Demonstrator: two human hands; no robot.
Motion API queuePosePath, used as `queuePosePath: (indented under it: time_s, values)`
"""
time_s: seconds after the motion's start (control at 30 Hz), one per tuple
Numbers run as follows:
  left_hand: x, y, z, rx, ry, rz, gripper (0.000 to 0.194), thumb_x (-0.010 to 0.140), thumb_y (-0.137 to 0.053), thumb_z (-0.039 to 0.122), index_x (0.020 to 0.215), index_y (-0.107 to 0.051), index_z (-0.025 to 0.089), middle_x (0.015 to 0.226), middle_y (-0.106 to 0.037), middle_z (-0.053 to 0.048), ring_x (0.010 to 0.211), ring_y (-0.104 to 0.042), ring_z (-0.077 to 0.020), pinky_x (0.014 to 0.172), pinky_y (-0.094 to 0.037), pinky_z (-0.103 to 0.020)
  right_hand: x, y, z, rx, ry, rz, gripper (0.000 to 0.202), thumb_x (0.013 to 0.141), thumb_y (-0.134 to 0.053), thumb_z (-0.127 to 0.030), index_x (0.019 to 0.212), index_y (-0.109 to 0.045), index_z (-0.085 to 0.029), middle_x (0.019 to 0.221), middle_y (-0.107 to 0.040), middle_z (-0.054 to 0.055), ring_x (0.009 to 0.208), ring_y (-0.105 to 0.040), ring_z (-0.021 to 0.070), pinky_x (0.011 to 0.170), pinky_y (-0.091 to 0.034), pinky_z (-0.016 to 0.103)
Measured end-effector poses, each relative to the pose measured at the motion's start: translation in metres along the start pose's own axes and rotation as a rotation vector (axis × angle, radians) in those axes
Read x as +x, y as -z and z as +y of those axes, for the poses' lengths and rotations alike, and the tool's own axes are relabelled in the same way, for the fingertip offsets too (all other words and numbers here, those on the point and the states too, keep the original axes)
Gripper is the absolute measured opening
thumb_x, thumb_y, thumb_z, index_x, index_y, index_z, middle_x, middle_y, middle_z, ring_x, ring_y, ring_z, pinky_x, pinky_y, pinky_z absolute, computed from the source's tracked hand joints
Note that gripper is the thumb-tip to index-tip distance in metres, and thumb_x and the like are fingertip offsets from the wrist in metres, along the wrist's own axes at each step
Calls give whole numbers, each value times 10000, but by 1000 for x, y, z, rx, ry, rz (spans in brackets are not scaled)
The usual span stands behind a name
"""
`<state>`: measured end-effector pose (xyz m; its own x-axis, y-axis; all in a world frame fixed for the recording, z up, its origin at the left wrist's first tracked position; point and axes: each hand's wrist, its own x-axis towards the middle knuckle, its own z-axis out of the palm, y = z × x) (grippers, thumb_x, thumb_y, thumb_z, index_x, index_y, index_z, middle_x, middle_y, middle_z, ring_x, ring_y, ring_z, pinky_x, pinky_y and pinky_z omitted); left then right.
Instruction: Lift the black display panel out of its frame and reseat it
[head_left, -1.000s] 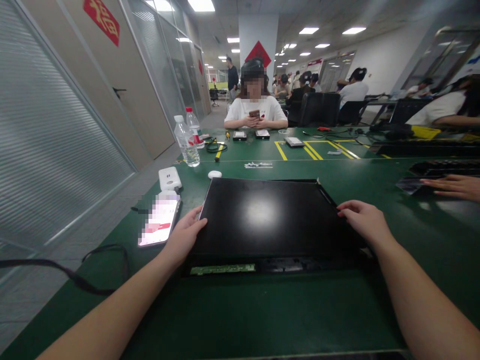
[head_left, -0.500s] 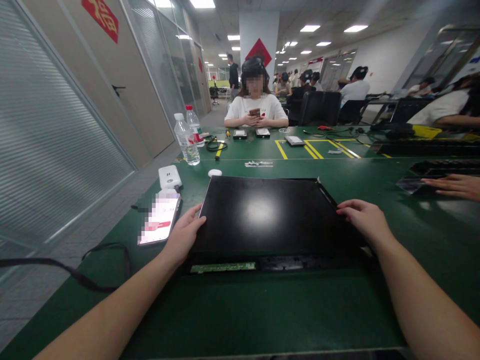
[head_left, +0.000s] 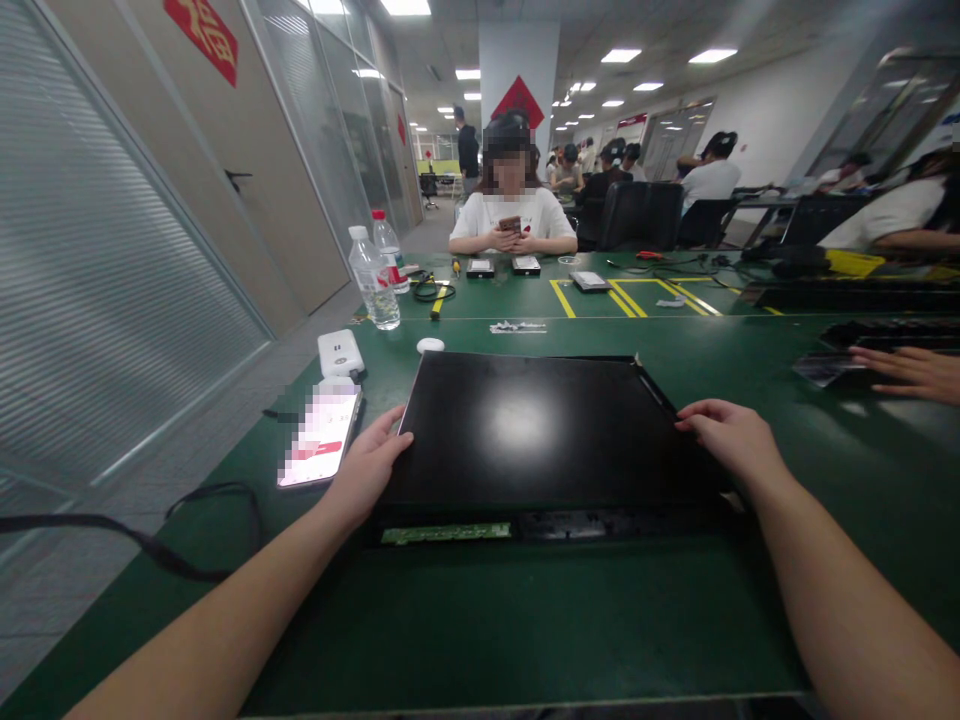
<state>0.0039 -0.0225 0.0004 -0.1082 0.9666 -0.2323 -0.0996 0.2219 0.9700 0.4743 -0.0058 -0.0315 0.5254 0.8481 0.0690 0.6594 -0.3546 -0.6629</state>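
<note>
The left hand point(head_left: 365, 472) lies against the left edge of a flat, black, glossy rectangular display panel point(head_left: 536, 430), thumb resting on the top face near the edge and the fingers curled loosely at the side; it presses or steadies the panel, and whether the fingers reach under the edge cannot be told. The right hand point(head_left: 731, 440) rests palm down on the panel's right edge, fingers relaxed and slightly spread, the fingertips pointing inward over the dark surface; it is not closed around anything. The panel lies flat in the middle of the dark green work table point(head_left: 525, 620), straight ahead, between the two hands. Along the panel's near edge a narrow green circuit strip point(head_left: 446, 535) shows, with a black frame section beside it.

Just left of the left hand lies a smartphone with a lit screen point(head_left: 321, 440), and beyond it a white rectangular power bank point(head_left: 340, 353). A small white round object point(head_left: 430, 345) sits near the panel's far left corner. Further back stand two clear plastic water bottles point(head_left: 375, 280). At the far right another person's hand point(head_left: 911, 370) rests on the table, well apart from the panel. Across the table a person in a white T-shirt point(head_left: 512, 220) sits holding a phone
</note>
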Motion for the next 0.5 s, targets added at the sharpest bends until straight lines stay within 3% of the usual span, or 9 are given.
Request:
queuePosePath:
  time_s: [0.5]
  values:
    - [0,1,-5,17,-16,-43,531,866,-663,157,1397,-637,168,1028,-835,-88,902,-805,-279,812,-647,-381,-3,2,-4,0,-1,-13,210,711,-577,-316,801,-761,-273,790,-783,26,744,-685,248,835,-513,429]
